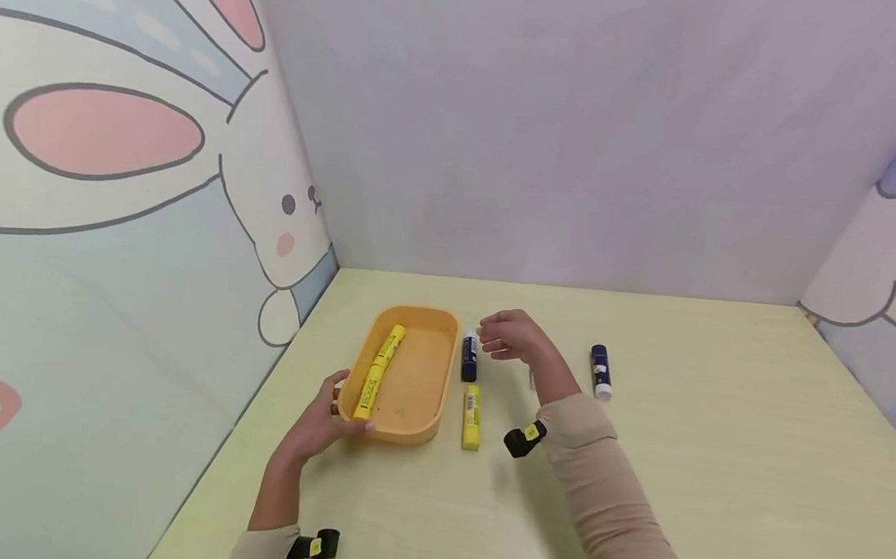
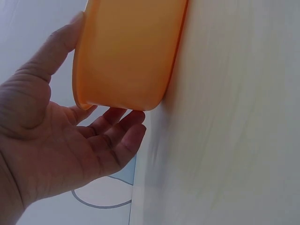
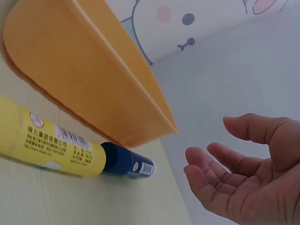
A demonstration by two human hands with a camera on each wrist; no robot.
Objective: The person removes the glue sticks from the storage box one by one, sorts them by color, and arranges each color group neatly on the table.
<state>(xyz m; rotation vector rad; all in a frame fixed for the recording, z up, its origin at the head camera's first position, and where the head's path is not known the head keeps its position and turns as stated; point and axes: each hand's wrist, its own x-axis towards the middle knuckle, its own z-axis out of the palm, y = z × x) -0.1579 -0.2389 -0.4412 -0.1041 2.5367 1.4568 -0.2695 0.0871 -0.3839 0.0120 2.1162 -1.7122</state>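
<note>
My left hand [image 1: 316, 424] grips the near left corner of an orange plastic tray [image 1: 417, 374], thumb by the rim and fingers against the outer wall [image 2: 126, 70]. Two yellow glue sticks [image 1: 391, 347] lie end to end along the tray's left side. Raised above the table, my right hand [image 1: 511, 336] holds nothing, its fingers loosely bent and thumb apart. Closest to it is a navy glue stick [image 1: 469, 360] with a white end, lying beside the tray. Nearer to me lies a yellow glue stick [image 1: 472, 417], its printed label [image 3: 58, 145] showing in the right wrist view.
Another navy glue stick [image 1: 600, 371] with a white end lies on the pale wooden table [image 1: 710, 458], right of my right arm. A small thing [image 1: 531, 376] is mostly hidden behind my right wrist. Walls with rabbit drawings [image 1: 285, 222] flank the table.
</note>
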